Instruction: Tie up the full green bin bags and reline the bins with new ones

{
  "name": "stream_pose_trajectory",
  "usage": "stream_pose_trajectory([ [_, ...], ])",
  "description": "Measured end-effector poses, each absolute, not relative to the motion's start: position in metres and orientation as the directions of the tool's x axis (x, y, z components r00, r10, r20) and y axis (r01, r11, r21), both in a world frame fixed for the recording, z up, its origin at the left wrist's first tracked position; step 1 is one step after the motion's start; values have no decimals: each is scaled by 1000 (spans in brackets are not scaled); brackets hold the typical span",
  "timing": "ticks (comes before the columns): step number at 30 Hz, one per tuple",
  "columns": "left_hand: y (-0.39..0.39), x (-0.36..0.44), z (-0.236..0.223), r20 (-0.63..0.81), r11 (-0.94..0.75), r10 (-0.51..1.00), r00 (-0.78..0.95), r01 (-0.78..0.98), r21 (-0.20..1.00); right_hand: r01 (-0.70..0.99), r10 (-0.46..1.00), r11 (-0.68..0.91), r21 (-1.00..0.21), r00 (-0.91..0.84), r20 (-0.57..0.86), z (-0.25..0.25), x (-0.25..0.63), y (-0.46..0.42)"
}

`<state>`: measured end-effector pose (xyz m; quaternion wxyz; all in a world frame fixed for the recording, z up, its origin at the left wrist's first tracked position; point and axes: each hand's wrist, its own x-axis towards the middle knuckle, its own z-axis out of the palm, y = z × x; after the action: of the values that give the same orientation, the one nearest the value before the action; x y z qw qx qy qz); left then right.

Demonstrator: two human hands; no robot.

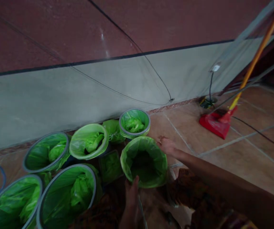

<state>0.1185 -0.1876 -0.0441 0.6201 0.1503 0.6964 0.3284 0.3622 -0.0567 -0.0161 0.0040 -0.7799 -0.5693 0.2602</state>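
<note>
Green plastic-lined round bin point(143, 162), dark inside.

No readable text around my grip
I can make out no words, labels, brands, numbers or signs on anything in my view.

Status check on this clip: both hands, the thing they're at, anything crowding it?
Left hand at near rim, right hand at right side. Green-lined bin mouth up. Other bins crowd its left; dustpan well clear.
</note>
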Motion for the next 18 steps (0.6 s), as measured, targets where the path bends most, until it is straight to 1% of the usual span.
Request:
stream_pose_trajectory([
  [1, -189, 118, -42, -781, 754, 601, -171, -203, 625, 872, 876, -377, -313, 226, -427, -19, 368, -63],
  [3, -189, 119, -39, -811, 778, 561, -163, -231, 585, 854, 869, -380, -356, 197, -454, -27, 372, -77],
  [5, -188, 122, -41, -813, 776, 553, -184, -243, 582, 840, 873, -371, -396, 170, -456, -33, 369, -89],
  [7, -185, 122, -45, -779, 743, 592, -206, -235, 627, 818, 877, -378, -434, 166, -452, -36, 364, -99],
  [10, -179, 110, -53, -685, 657, 682, -255, -197, 727, 775, 881, -385, -502, 147, -449, -39, 355, -110],
  [12, -172, 97, -57, -653, 636, 690, -313, -170, 753, 748, 892, -358, -559, 97, -441, -43, 350, -115],
  [15, -160, 82, -57, -664, 660, 666, -340, -146, 737, 723, 907, -309, -618, 28, -420, -48, 349, -114],
  [18, -152, 79, -52, -715, 714, 610, -342, -154, 683, 673, 899, -375, -638, 96, -427, -51, 358, -94],
])
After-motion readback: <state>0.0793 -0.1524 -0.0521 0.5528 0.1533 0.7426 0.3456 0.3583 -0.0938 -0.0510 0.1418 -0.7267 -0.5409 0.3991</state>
